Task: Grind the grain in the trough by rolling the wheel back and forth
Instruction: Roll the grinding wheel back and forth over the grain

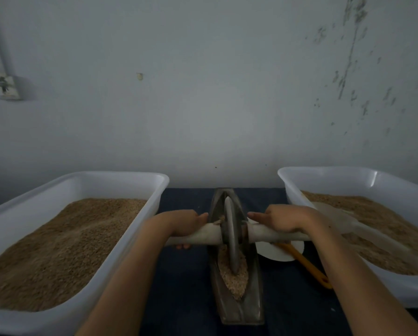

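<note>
1. Trough [237, 309]: narrow, boat-shaped, dark metal; lower centre of frame, running from the near edge toward the wall, on a dark blue cloth [186, 287].
2. Grain [234, 277]: pale crushed heap in the near half of the trough, kept inside its rims.
3. Wheel [231, 234]: thin grey disc, upright on edge in the trough, its rim sunk in the grain; free channel shows ahead and behind it.
4. Axle handle [203, 235]: pale wooden bar through the wheel, crossing the trough.
5. Left hand [183, 223]: fingers wrapped over the bar's left half, holding it.
6. Right hand [283, 219]: holding the right half likewise.
7. Left tub [130, 238] and right tub [290, 187]: 2 white plastic bins of brown grain, flanking the trough with narrow strips of cloth between.
8. Yellow-handled tool [309, 267]: just right of the trough, lying over a white dish [278, 253].
</note>
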